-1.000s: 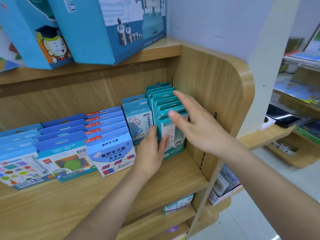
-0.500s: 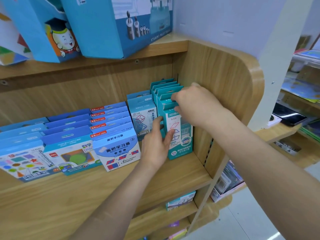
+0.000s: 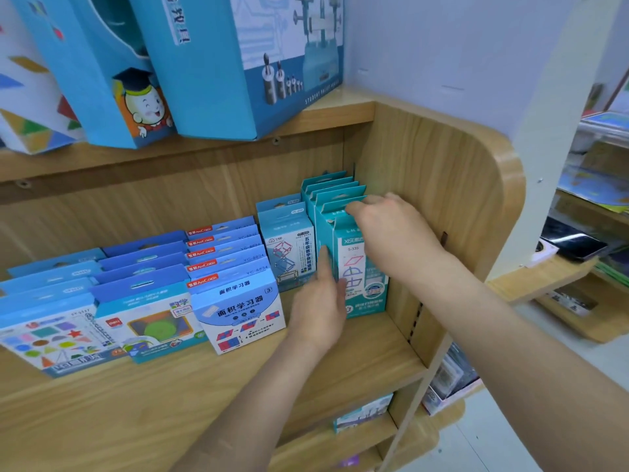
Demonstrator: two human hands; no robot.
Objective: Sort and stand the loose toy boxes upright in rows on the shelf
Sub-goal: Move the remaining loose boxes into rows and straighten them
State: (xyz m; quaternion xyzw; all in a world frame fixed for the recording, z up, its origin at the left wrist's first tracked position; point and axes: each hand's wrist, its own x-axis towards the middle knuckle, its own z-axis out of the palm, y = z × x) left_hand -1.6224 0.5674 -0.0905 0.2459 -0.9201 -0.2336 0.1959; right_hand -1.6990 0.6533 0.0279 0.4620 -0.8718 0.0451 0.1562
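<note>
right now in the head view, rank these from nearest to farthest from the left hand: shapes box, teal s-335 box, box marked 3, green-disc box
From the left hand:
1. teal S-335 box, against its fingers, in the rightmost row.
2. box marked 3, just to the hand's left.
3. green-disc box, one row further left.
4. shapes box, at the far left end.
</note>
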